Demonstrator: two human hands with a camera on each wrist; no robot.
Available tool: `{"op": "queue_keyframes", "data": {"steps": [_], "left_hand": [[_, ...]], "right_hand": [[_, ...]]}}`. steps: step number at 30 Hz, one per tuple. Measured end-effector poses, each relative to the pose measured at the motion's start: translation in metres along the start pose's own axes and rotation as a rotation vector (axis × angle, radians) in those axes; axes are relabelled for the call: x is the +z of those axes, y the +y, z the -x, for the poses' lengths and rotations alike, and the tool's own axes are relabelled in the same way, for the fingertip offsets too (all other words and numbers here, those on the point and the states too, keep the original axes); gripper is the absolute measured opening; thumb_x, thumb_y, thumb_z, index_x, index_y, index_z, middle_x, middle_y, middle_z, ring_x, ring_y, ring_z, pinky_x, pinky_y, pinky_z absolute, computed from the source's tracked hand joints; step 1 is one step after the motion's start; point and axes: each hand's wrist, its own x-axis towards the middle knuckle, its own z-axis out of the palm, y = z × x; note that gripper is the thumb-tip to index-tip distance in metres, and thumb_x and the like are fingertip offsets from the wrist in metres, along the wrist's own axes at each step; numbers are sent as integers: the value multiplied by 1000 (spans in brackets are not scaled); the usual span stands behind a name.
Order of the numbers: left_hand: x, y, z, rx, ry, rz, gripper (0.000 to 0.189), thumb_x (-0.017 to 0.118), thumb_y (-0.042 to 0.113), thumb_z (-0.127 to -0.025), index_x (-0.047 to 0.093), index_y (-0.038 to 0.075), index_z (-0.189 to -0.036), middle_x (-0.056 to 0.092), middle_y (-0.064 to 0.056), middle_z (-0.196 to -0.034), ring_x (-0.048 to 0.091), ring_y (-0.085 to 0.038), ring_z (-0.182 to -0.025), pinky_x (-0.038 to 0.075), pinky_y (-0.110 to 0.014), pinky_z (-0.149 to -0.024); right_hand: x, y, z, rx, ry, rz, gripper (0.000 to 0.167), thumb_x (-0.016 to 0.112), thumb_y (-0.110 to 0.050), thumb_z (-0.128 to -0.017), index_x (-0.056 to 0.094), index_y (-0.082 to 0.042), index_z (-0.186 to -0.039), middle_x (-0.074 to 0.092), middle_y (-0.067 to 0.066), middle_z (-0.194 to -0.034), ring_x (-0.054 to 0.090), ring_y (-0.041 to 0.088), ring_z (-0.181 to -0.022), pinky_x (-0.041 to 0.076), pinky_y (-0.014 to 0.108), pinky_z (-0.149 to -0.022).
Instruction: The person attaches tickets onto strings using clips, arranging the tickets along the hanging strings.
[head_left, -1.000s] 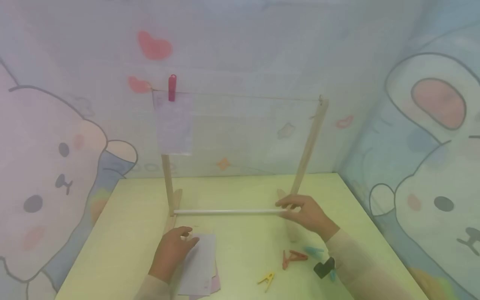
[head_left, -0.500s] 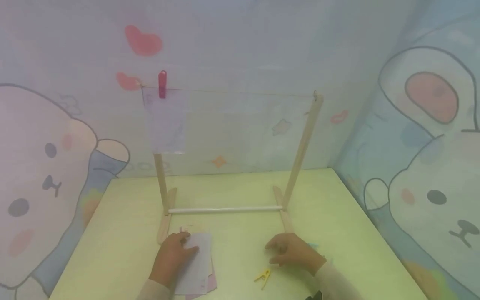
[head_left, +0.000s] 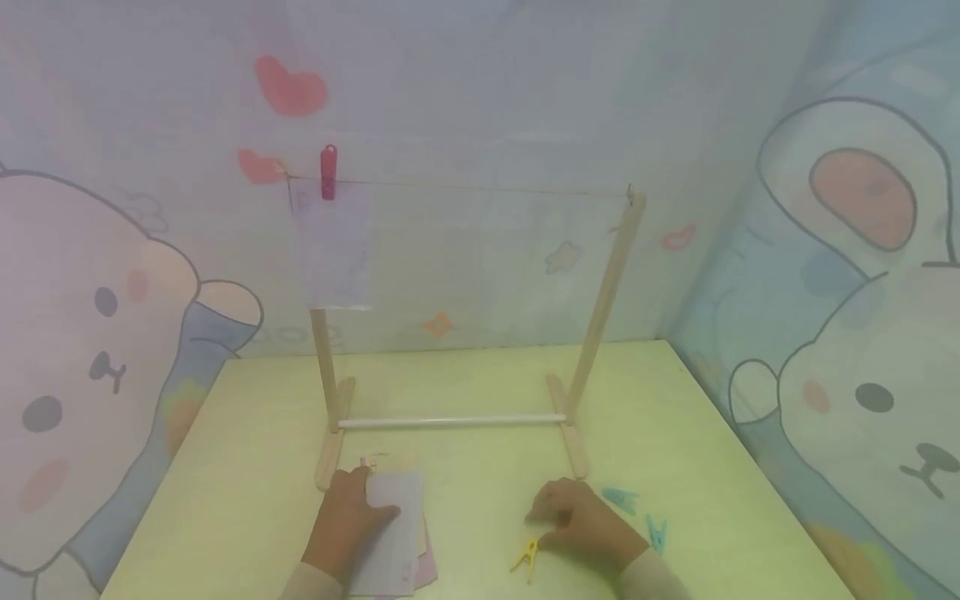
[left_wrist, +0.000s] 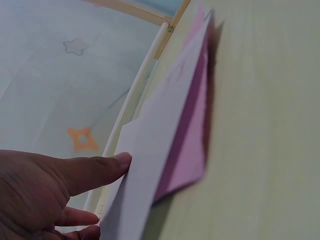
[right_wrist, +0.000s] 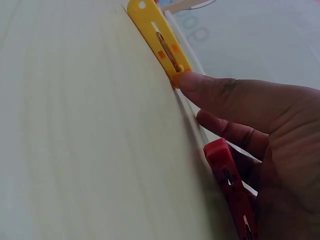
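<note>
My left hand (head_left: 348,521) rests on a stack of paper sheets (head_left: 401,500) at the table's front left. In the left wrist view its thumb touches the white top sheet (left_wrist: 165,120), and a pink sheet (left_wrist: 190,135) shows below. My right hand (head_left: 581,521) is low over the table, fingers bent with a gap to the thumb. The thumb tip touches or nearly touches a yellow clothespin (right_wrist: 159,40). A red clothespin (right_wrist: 231,185) lies by its fingers, hidden by the hand in the head view.
Two teal clothespins (head_left: 619,500) lie right of my right hand. Behind stands a wooden frame (head_left: 607,304) with a white crossbar (head_left: 450,422) and a string across its top. A pale sheet (head_left: 333,250) hangs there from a red clothespin (head_left: 328,172).
My right hand has come down from the crossbar's right end to the clothespins, reaching the yellow one. My left hand stays by the stack, its thumb lower over the sheet.
</note>
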Motion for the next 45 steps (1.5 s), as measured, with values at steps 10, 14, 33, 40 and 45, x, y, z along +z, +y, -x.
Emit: {"op": "queue_keyframes", "data": {"steps": [10, 14, 33, 40, 45], "left_hand": [[0, -1, 2, 8, 34, -10, 72, 90, 28, -75, 59, -11, -127, 55, -19, -105, 59, -28, -89, 54, -55, -90], [-1, -2, 3, 24, 57, 10, 66, 90, 25, -75, 62, -7, -126, 59, -16, -101, 58, -26, -85, 55, -52, -83], [5, -2, 7, 32, 97, 76, 76, 81, 11, -85, 42, 0, -150, 64, -8, -80, 61, -21, -66, 55, -40, -66], [-2, -1, 4, -9, 117, 84, 66, 77, 15, -90, 42, -2, -143, 73, -12, -85, 68, -23, -73, 58, -44, -69], [-3, 0, 2, -37, 101, 77, 23, 70, 18, -97, 59, 3, -111, 72, -8, -86, 66, -21, -74, 55, -38, -64]], "right_hand": [[5, 1, -1, -6, 67, 63, 17, 83, -28, -87, 78, -36, -101, 66, -21, -102, 59, 4, -94, 52, 28, -82], [3, -1, 1, 133, 136, 25, 25, 81, -27, -89, 74, -38, -111, 67, -21, -104, 60, 5, -89, 54, 27, -79], [-41, 28, 43, 158, 349, 406, 27, 95, -31, -73, 77, -32, -93, 65, -25, -93, 59, 6, -89, 50, 38, -82], [-40, 29, 39, 79, 401, 440, 22, 95, -32, -73, 76, -31, -84, 66, -24, -84, 58, 3, -79, 47, 29, -68], [-38, 29, 38, 114, 403, 424, 28, 96, -33, -70, 79, -32, -93, 69, -22, -91, 60, 5, -83, 40, 32, -71]]}}
